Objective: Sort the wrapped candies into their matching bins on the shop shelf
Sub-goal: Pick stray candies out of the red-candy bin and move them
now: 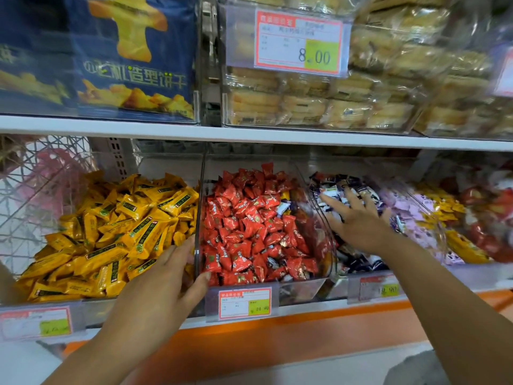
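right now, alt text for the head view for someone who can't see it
A person's right hand spreads its fingers over a bin of blue-and-white candies, while the left hand rests on the front corner of the clear bin of red candies. Yellow candies fill the bin to its left.

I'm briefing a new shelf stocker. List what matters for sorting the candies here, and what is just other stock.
For the job: yellow candies, red candies, blue-and-white candies, a stray blue-and-white wrapper among the red, left hand, right hand.
Other stock: biscuit bags, packed cakes, price tags.
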The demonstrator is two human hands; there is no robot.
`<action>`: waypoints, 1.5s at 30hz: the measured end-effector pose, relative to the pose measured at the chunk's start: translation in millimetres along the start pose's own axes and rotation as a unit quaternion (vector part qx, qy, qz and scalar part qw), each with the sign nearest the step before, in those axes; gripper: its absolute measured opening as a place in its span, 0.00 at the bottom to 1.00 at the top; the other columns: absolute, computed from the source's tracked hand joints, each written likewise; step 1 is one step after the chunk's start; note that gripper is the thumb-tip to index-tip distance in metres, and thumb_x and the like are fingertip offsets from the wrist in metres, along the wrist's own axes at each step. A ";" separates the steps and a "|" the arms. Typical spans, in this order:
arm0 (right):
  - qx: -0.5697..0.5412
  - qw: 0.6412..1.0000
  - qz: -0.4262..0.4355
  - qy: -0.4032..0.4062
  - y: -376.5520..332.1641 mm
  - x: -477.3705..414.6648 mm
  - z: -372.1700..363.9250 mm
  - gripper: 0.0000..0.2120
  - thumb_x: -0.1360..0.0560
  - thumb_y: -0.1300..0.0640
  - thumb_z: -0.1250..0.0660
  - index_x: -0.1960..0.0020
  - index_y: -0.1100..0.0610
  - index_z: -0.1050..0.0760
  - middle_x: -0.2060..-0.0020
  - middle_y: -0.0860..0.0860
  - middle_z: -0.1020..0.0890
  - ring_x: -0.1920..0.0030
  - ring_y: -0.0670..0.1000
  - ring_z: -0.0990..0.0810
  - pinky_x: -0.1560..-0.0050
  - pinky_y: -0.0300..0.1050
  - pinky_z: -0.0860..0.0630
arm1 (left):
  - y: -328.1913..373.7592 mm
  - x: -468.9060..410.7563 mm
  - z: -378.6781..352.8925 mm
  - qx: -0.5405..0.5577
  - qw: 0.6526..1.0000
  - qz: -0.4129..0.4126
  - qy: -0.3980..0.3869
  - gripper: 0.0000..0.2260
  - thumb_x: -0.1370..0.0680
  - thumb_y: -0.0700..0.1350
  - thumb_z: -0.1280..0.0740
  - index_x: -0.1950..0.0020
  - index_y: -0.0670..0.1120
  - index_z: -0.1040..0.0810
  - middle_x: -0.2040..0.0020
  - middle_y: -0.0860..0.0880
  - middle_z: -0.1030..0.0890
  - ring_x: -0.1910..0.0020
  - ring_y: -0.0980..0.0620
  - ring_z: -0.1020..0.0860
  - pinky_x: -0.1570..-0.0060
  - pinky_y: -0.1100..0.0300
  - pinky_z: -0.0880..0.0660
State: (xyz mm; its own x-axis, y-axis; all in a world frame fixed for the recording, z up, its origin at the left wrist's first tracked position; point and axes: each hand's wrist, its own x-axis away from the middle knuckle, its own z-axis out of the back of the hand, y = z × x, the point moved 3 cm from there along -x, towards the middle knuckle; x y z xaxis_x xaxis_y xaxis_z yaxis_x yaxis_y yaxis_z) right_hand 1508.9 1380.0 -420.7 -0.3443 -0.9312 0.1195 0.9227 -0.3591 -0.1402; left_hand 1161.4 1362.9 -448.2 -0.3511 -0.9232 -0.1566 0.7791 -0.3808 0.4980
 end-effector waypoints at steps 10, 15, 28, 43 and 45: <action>0.003 0.956 0.277 -0.094 -99.6 52.8 4.9 0.14 0.23 0.55 0.32 0.39 0.48 0.21 0.42 0.45 0.19 0.48 0.40 0.24 0.52 0.27 0.31 | -2.0 0.6 0.6 0.006 1.000 -0.019 0.013 0.28 0.25 0.63 0.43 0.26 0.64 0.46 0.47 0.63 0.30 0.54 0.61 0.26 0.62 0.60 0.25; 0.088 0.943 0.269 -0.176 -110.2 31.6 -22.8 0.23 0.26 0.50 0.29 0.35 0.54 0.31 0.38 0.52 0.27 0.40 0.53 0.27 0.43 0.45 0.28 | -2.2 1.8 0.8 -0.004 1.000 -0.017 0.015 0.28 0.24 0.62 0.44 0.25 0.63 0.47 0.46 0.61 0.30 0.52 0.61 0.25 0.60 0.58 0.23; -0.183 0.949 0.239 -0.091 -110.3 29.6 -23.9 0.09 0.24 0.56 0.31 0.46 0.45 0.24 0.48 0.43 0.27 0.47 0.42 0.29 0.50 0.38 0.33 | -4.2 0.9 -0.6 -0.005 1.000 -0.020 0.010 0.28 0.26 0.64 0.45 0.26 0.63 0.44 0.49 0.61 0.30 0.56 0.59 0.25 0.65 0.59 0.25; -0.349 0.918 0.190 0.017 -109.0 26.0 12.4 0.06 0.26 0.55 0.28 0.53 0.48 0.23 0.47 0.45 0.20 0.47 0.46 0.20 0.44 0.46 0.24 | -2.3 -0.2 0.5 0.008 1.000 -0.014 0.004 0.29 0.24 0.63 0.45 0.24 0.63 0.48 0.40 0.65 0.32 0.49 0.62 0.25 0.57 0.59 0.24; -0.339 0.920 0.193 -0.029 -106.8 30.7 20.4 0.06 0.26 0.59 0.29 0.53 0.50 0.24 0.56 0.48 0.17 0.57 0.47 0.17 0.51 0.47 0.20 | -2.3 0.0 0.8 0.010 1.000 -0.015 0.005 0.29 0.24 0.63 0.44 0.24 0.62 0.47 0.40 0.65 0.31 0.48 0.61 0.25 0.57 0.59 0.24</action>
State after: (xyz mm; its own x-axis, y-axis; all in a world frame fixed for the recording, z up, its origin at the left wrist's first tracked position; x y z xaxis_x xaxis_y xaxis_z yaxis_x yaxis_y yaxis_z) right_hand 1403.3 1391.0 -382.0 0.0150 -0.9997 -0.0191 0.6480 0.0243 -0.7613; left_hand 1159.2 1363.8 -448.7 -0.3688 -0.9119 -0.1800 0.7582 -0.4071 0.5092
